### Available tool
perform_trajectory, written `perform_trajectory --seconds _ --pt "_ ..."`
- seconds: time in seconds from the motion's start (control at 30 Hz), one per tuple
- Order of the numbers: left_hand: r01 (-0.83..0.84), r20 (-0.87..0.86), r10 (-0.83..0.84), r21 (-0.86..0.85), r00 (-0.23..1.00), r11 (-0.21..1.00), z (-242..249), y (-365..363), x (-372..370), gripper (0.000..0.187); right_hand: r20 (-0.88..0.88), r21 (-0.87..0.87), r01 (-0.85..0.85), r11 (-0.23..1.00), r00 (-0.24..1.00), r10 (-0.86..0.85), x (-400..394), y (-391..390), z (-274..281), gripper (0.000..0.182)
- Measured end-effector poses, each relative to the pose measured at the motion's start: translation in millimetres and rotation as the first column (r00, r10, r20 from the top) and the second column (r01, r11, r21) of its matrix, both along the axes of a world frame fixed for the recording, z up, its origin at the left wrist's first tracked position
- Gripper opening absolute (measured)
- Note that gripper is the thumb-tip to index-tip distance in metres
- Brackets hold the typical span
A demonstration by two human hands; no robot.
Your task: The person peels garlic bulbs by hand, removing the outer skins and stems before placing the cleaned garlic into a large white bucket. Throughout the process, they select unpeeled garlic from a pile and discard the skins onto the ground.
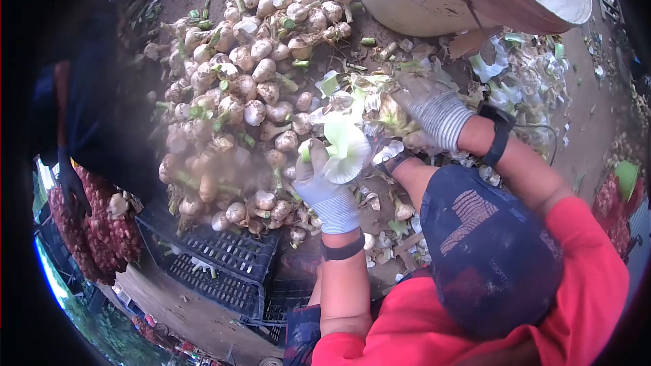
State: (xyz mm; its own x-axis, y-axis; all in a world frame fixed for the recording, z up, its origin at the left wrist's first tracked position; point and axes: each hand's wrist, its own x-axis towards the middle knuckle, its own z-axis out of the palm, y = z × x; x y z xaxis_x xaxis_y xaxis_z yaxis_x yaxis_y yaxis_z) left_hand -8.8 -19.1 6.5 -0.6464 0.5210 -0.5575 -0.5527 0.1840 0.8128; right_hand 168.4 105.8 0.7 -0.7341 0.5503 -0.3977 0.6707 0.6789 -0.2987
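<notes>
My left hand (320, 186), in a pale work glove with a striped cuff, is closed on a garlic stalk (344, 146). Pale green and white layers flare out from that stalk to the right of the fingers. My right hand (432, 110), gloved the same way, is over a heap of papery garlic skins (385, 105). Its fingertips are blurred, so whether they grip anything does not show. Just left of my left hand lies a big pile of garlic bulbs (254, 112), many with short cut green stems.
A large pale bucket (413, 0) is tipped at the top. Black plastic crates (217, 264) stand at lower left, near red mesh sacks (95, 224). A person in dark clothing (108, 108) is at the left. Garlic skins (536, 81) litter the ground at right.
</notes>
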Motion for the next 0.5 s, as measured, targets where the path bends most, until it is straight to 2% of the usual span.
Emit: perform_trajectory --seconds 0.03,0.07,0.1,0.13,0.17,0.2,0.23,0.27,0.3,0.33,0.37,0.4,0.43,0.5 --pt "-0.011 -0.041 0.011 -0.01 0.999 1.0 -5.5 6.0 6.9 0.014 -0.019 -0.259 0.112 0.959 0.992 -0.121 -18.6 -4.8 12.4 0.071" --pt "-0.019 -0.083 0.018 -0.021 0.996 1.0 -11.2 10.4 13.0 0.017 -0.168 -0.277 0.079 0.958 0.977 -0.129 -26.1 -14.1 17.1 0.07" --pt "-0.02 -0.045 0.019 -0.023 0.999 1.0 -19.5 14.2 17.1 0.016 -0.239 -0.214 0.022 0.977 0.968 -0.075 -33.6 -21.1 15.1 0.066" --pt "-0.008 -0.082 0.004 -0.049 0.997 0.999 -17.6 21.0 22.9 0.015 -0.307 -0.144 -0.035 0.989 0.952 -0.011 -39.1 -24.1 8.6 0.061" --pt "0.073 -0.155 -0.088 -0.101 0.984 0.992 -19.0 21.2 27.0 0.012 -0.307 -0.141 -0.035 0.989 0.952 -0.01 -42.2 -24.7 1.0 0.061" --pt "0.151 -0.222 -0.185 -0.16 0.957 0.976 -19.7 19.5 28.4 0.01 -0.321 -0.11 -0.041 0.993 0.947 0.004 -45.0 -25.5 -6.7 0.054" --pt "0.154 -0.223 -0.188 -0.161 0.956 0.975 -17.3 16.2 25.8 0.01 -0.335 -0.082 -0.045 0.996 0.942 0.015 -46.6 -25.5 -10.5 0.047" --pt "0.313 -0.537 -0.386 -0.226 0.75 0.922 -13.3 10.8 20.2 0.008 -0.336 -0.083 -0.04 0.996 0.942 0.01 -45.6 -24.8 -12.1 0.047" --pt "0.42 -0.758 -0.505 -0.334 0.413 0.844 -9.8 7.0 14.5 0.01 -0.342 -0.254 0.044 0.966 0.93 -0.132 -42.3 -19.8 -13.4 0.041" --pt "0.563 -0.765 -0.587 -0.371 0.265 0.739 -4.8 0.9 6.0 0.021 -0.319 -0.421 0.119 0.899 0.908 -0.27 -37.1 -14.9 -16.0 0.035" --pt "0.685 -0.761 -0.616 -0.338 0.204 0.645 10.3 -2.6 1.2 0.024 -0.368 -0.389 0.144 0.91 0.881 -0.296 -36.3 -7.1 -24.2 0.032" --pt "0.794 -0.758 -0.638 -0.301 0.137 0.528 28.0 -4.6 -2.1 0.027 -0.256 -0.421 0.143 0.896 0.928 -0.269 -29.2 -1.8 -28.2 0.029" --pt "0.87 -0.769 -0.63 -0.234 0.108 0.435 43.7 -5.0 -4.3 0.027 -0.195 -0.42 0.104 0.902 0.96 -0.201 -30.5 -3.7 -35.8 0.028" --pt "0.873 -0.73 -0.588 0.024 0.348 0.486 67.4 -8.1 -8.0 0.022 -0.093 -0.444 -0.013 0.896 0.995 -0.031 -33.2 -7.7 -37.5 0.03"
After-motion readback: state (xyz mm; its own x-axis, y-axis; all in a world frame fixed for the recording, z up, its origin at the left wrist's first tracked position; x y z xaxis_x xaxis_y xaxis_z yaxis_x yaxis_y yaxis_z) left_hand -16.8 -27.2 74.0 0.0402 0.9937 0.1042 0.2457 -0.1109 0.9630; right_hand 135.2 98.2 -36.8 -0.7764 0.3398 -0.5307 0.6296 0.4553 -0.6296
